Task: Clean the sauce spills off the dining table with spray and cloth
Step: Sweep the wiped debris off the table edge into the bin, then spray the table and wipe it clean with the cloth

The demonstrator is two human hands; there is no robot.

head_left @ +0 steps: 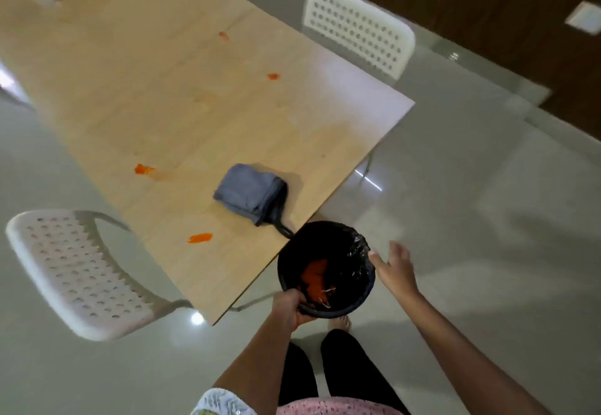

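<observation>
Room: glossy pale tiled floor (455,219), dark wood wall beyond, two white perforated chairs; everything below is placed relative to the dining table (169,105).
Table: light wood top, long, running away from the viewer; its near corner almost touches the bin.
Sauce spills: orange blobs still on the top, one near the close edge (199,238), one on the left side (143,169), smaller ones farther up (273,76).
Cloth: folded grey cloth (248,192) lies on the table near its close corner, untouched.
Spray: not in view; a dark handle-like shape pokes out from under the cloth, possibly part of it, too blurred to say.
Bin: black lined bin (327,265) held just off the table's corner, orange waste inside.
Left hand (289,309): fingers curled over the bin's near rim, grasping it.
Right hand (395,268): fingers spread and relaxed, beside the bin's far rim, holding nothing.
Step in hand: likely positioning the bin; no wiping done yet.
Doing it well: set the bin down close under the corner, free both hands, then spray each blob and wipe toward that edge.
</observation>
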